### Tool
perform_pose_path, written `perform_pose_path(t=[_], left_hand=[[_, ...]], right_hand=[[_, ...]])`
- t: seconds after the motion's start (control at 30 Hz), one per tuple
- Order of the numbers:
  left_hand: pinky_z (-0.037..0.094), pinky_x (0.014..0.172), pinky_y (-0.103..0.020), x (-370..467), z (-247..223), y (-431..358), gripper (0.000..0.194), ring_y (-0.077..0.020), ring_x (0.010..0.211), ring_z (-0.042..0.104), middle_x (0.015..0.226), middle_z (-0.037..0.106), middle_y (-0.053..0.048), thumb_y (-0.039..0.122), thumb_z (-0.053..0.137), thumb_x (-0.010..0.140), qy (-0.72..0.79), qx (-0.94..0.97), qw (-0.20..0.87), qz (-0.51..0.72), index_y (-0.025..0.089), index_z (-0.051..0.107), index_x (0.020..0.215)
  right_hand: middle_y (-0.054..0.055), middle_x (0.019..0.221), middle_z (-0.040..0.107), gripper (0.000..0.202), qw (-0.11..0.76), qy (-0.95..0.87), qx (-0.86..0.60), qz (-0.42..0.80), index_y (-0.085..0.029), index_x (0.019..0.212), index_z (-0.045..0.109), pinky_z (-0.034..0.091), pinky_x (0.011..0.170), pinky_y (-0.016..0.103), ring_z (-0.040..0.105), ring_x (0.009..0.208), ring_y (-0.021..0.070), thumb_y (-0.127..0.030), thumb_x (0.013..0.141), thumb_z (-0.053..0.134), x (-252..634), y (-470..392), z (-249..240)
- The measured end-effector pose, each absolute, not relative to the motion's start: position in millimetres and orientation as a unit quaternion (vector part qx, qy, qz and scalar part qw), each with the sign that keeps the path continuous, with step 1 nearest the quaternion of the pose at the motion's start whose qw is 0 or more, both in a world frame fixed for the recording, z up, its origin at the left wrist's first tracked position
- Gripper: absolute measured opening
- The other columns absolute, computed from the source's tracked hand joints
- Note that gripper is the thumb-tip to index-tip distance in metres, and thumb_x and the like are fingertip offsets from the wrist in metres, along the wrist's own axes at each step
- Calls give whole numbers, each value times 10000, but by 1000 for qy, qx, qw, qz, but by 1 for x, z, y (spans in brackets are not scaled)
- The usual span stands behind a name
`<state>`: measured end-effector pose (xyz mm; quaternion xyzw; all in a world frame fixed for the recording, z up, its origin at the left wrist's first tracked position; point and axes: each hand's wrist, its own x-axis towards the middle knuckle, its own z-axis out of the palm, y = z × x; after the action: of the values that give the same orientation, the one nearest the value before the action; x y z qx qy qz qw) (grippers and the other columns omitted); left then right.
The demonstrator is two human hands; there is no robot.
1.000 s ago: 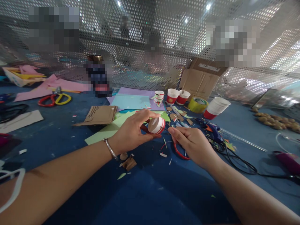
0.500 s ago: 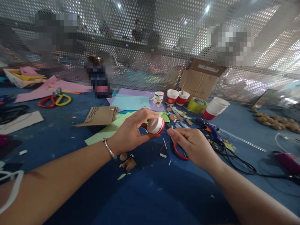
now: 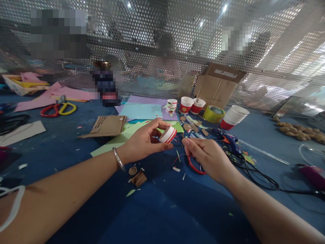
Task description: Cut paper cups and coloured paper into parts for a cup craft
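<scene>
My left hand (image 3: 146, 137), with a silver bangle at the wrist, has fingers and thumb around a short cut section of a paper cup (image 3: 168, 135), white with red bands. The piece is tilted above the blue table. Just right of it, my right hand (image 3: 201, 150) is closed in a pinch; whatever lies between its fingertips is hidden or too small to name. A red loop handle (image 3: 195, 166), like that of scissors, shows below the right hand, partly covered by it. Small paper scraps (image 3: 176, 169) and a brown scrap (image 3: 139, 178) lie beneath the hands.
Behind the hands stand a decorated cup piece (image 3: 171, 105), two paper cups (image 3: 186, 105), yellow tape (image 3: 213, 114) and stacked cups (image 3: 235, 117). A blue glue gun (image 3: 232, 144) with a black cable lies right. Scissors (image 3: 58, 109), cardboard (image 3: 108, 126) and coloured paper (image 3: 142, 110) are left and behind.
My left hand has turned the cup piece, so its banded side shows more and its round brownish face less. The right hand has barely moved.
</scene>
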<state>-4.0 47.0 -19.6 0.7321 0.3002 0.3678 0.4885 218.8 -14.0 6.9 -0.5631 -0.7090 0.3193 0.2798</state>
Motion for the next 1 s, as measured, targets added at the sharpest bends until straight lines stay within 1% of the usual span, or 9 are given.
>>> perform_pose_path(t=[0.2, 0.3, 0.37, 0.43, 0.57, 0.77, 0.87, 1.0], left_hand=[[595, 674, -282, -5, -17, 45, 532, -177, 931, 624, 1120, 590, -62, 364, 832, 734, 318, 744, 427, 403, 207, 538, 1148], [589, 655, -269, -5, -15, 45, 545, -173, 899, 639, 1078, 619, -60, 382, 829, 736, 330, 753, 392, 414, 202, 537, 1159], [584, 642, -264, -5, -15, 45, 550, -178, 892, 648, 1060, 633, -62, 401, 824, 739, 338, 755, 372, 422, 199, 540, 1164], [582, 635, -263, -5, -15, 45, 550, -182, 892, 650, 1076, 632, -69, 417, 825, 734, 343, 761, 348, 426, 196, 553, 1158], [584, 643, -265, -5, -16, 43, 523, -179, 898, 644, 1118, 610, -76, 430, 804, 757, 331, 788, 310, 417, 212, 576, 1175], [588, 690, -284, -6, -17, 42, 522, -206, 989, 620, 1158, 607, -94, 421, 799, 769, 317, 813, 264, 412, 220, 584, 1200], [586, 684, -276, -5, -15, 41, 500, -213, 1028, 611, 1175, 603, -95, 414, 797, 774, 309, 818, 253, 415, 217, 591, 1185], [577, 651, -265, -5, -12, 39, 496, -209, 995, 620, 1143, 616, -90, 433, 794, 770, 315, 813, 246, 423, 209, 599, 1168]], right_hand=[[-52, 533, 404, 605, 294, -706, -565, 311, -187, 632, 533, 249, 471, 232, 332, 477, 77, -689, 946, 411, 219, -14, 6], [-50, 532, 408, 609, 295, -704, -567, 309, -186, 630, 538, 246, 462, 230, 330, 463, 74, -687, 950, 404, 220, -14, 7], [-48, 525, 415, 611, 298, -700, -572, 306, -186, 634, 549, 258, 464, 226, 358, 466, 76, -690, 948, 404, 220, -14, 8], [-46, 515, 417, 615, 298, -697, -576, 305, -187, 632, 556, 268, 466, 222, 380, 472, 80, -694, 945, 405, 219, -14, 9], [-49, 510, 398, 616, 290, -697, -576, 315, -184, 616, 556, 255, 452, 222, 350, 460, 78, -691, 939, 423, 219, -14, 9], [-51, 506, 386, 598, 292, -693, -569, 332, -182, 611, 553, 234, 432, 223, 322, 444, 76, -678, 931, 457, 219, -14, 9], [-49, 500, 388, 610, 289, -697, -567, 330, -180, 600, 556, 228, 428, 227, 316, 434, 74, -681, 931, 452, 219, -14, 10], [-45, 503, 403, 617, 288, -694, -570, 333, -180, 608, 562, 224, 428, 225, 319, 436, 73, -689, 934, 435, 218, -14, 11]])
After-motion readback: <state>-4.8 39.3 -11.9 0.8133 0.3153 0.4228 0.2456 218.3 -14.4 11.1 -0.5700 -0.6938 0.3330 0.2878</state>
